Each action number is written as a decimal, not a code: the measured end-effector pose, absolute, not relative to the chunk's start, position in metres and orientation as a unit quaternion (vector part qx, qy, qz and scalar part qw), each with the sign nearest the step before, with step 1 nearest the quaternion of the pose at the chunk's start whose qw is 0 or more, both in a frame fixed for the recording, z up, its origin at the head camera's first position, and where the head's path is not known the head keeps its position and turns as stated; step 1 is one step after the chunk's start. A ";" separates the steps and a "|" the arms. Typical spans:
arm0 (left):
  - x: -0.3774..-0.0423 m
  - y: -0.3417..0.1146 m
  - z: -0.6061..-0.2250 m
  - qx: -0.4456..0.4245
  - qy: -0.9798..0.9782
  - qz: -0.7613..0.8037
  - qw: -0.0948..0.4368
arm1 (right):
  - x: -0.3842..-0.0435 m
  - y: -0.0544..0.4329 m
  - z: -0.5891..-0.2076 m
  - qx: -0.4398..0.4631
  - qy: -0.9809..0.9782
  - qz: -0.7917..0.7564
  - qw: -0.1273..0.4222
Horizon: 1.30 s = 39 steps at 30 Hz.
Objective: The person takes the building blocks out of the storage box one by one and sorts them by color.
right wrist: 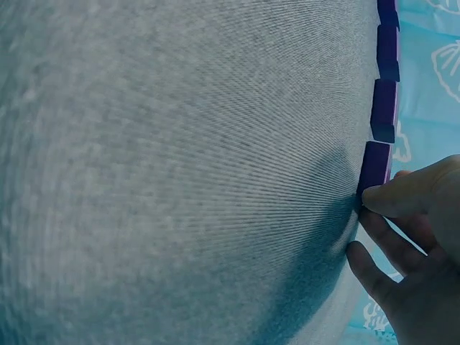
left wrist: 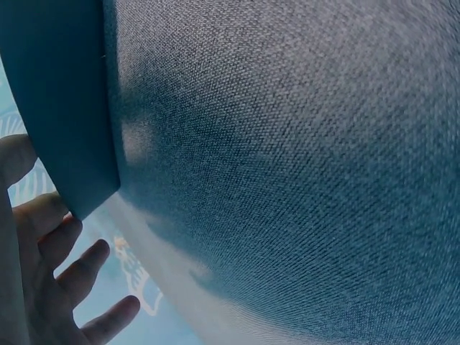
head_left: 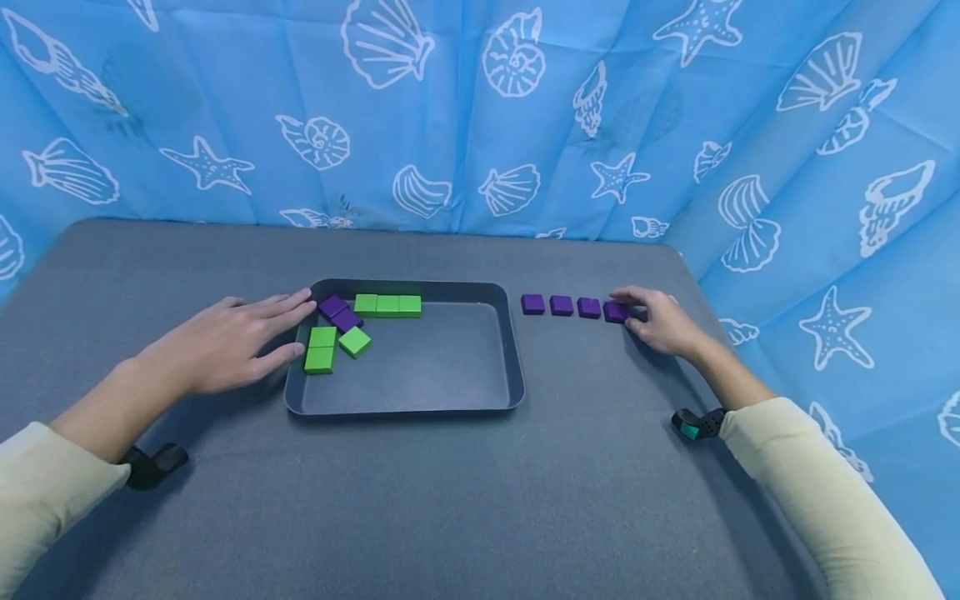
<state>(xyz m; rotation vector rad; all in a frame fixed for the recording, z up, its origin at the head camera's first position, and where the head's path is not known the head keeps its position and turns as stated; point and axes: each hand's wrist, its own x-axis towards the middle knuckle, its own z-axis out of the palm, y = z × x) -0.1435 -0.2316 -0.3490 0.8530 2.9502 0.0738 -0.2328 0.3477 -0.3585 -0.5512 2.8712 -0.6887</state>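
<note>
My right hand pinches the rightmost purple square tile of a short row on the table, thumb and fingers at its right end. In the right wrist view the thumb touches that tile. My left hand lies with extended fingers at the left rim of a dark tray, its fingertips touching the rim. Inside the tray are two purple tiles set askew, three green tiles along the back wall, two green tiles at the left and one turned green tile.
More purple tiles stand spaced apart between the tray and my right hand. A grey cloth covers the table. Behind it and on the right hangs a blue curtain with white shell prints.
</note>
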 end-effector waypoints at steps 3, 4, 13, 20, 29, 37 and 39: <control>-0.144 -0.231 -0.349 0.277 0.960 0.023 0.034 | -0.233 0.347 -0.357 -0.182 0.953 -0.230 0.074; -0.144 -0.231 -0.349 0.277 0.960 0.022 0.034 | -0.233 0.347 -0.357 -0.181 0.953 -0.231 0.075; -0.143 -0.232 -0.348 0.277 0.960 0.023 0.034 | -0.235 0.344 -0.352 -0.185 0.953 -0.223 0.088; -0.143 -0.232 -0.348 0.278 0.960 0.023 0.032 | -0.239 0.337 -0.334 -0.201 0.944 -0.236 0.113; -0.143 -0.232 -0.349 0.278 0.960 0.023 0.030 | -0.251 0.288 -0.303 -0.221 0.941 -0.242 0.084; -0.144 -0.231 -0.347 0.291 0.956 0.008 0.020 | -0.256 0.220 -0.292 -0.306 0.916 -0.244 0.091; -0.145 -0.231 -0.346 0.294 0.956 0.003 0.020 | -0.256 0.203 -0.291 -0.322 0.912 -0.235 0.093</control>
